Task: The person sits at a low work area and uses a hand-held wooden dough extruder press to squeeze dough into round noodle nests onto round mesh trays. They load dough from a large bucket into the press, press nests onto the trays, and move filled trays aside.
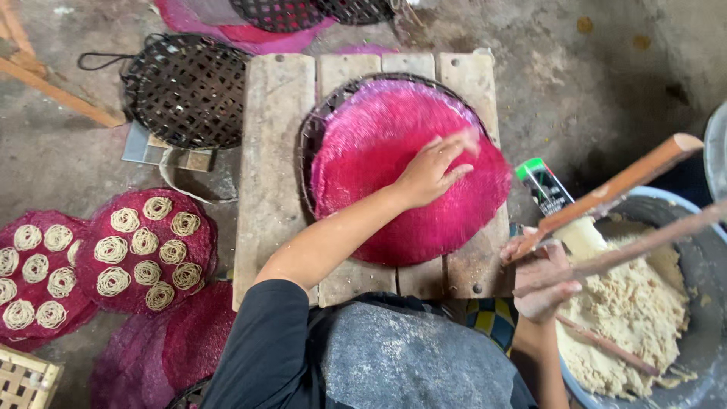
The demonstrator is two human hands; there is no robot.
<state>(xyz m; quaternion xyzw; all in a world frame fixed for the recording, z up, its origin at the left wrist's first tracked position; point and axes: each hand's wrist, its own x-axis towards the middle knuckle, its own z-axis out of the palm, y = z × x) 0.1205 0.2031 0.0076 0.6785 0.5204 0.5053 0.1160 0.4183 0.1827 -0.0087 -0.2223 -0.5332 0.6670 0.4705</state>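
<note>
The left hand (433, 171) lay flat, fingers spread, on the round pink mesh mat (401, 170) atop the plank counter (274, 174) — smoothing it for noodle coils. The right hand (541, 276) kept its grip closed on a wooden-handled press (606, 220) over the dough tub (700, 250); bringing it across would need care.

A round pink mesh mat (401, 182) lies flat on a dark woven tray (318, 125), covering all but its rim at nine to twelve o'clock; a palm presses the mat at three o'clock. Two long wooden sticks (613, 189) slant toward two o'clock over pale crumbly dough (628, 310), gripped at their lower ends.
</note>
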